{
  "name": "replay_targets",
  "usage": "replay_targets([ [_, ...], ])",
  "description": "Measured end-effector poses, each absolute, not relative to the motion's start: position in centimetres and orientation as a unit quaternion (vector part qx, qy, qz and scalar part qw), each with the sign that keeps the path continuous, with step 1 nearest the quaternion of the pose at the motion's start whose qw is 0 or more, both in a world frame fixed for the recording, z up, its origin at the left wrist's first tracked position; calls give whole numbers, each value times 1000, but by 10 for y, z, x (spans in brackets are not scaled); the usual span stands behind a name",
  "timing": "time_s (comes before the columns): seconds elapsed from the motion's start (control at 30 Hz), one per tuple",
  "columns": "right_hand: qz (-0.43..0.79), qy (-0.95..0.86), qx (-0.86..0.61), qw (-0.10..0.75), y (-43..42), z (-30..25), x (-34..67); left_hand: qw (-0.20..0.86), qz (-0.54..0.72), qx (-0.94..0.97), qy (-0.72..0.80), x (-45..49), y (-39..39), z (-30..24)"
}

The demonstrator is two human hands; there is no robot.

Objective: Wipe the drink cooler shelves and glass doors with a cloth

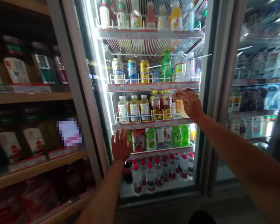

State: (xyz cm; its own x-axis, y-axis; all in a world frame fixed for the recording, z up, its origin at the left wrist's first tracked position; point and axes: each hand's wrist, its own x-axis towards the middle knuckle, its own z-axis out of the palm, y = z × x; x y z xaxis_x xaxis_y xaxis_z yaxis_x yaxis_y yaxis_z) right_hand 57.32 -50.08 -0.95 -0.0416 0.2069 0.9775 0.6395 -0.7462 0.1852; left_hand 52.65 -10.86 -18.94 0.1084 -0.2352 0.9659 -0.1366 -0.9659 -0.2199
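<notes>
I face a lit drinks cooler (207, 93) with several wire shelves. My right hand (189, 102) reaches into the third shelf from the top, its fingers curled together over the top of an orange bottle (179, 106), beside brown tea bottles (166, 104). My left hand (120, 146) is lower, open with fingers spread, flat at the left end of the shelf below, next to a red-labelled bottle (138, 140) and green bottles (176, 135). I cannot tell whether it touches glass or the shelf edge.
Cans (144, 71) and green bottles fill the shelf above; red-capped bottles (150, 175) stand on the bottom. Wooden shelves (30, 98) with jars run along the left. A second cooler (259, 81) with a closed glass door stands to the right.
</notes>
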Motion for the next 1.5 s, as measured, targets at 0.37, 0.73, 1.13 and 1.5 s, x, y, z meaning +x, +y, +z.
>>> replay_targets([
  [0.37, -665, -250, -673, 208, -525, -54, 578, 12, -644, -755, 124, 529, -106, -193],
  [0.73, -694, -158, -669, 216, -518, -153, 577, 11, -644, -755, 123, 530, -106, -194],
  [1.13, -681, -262, -646, 224, -469, -108, 566, 12, -640, -759, 119, 531, -106, -196],
  [1.5, -626, -361, -671, 165, -426, -103, 554, -3, -636, -762, 120, 531, -106, -196],
])
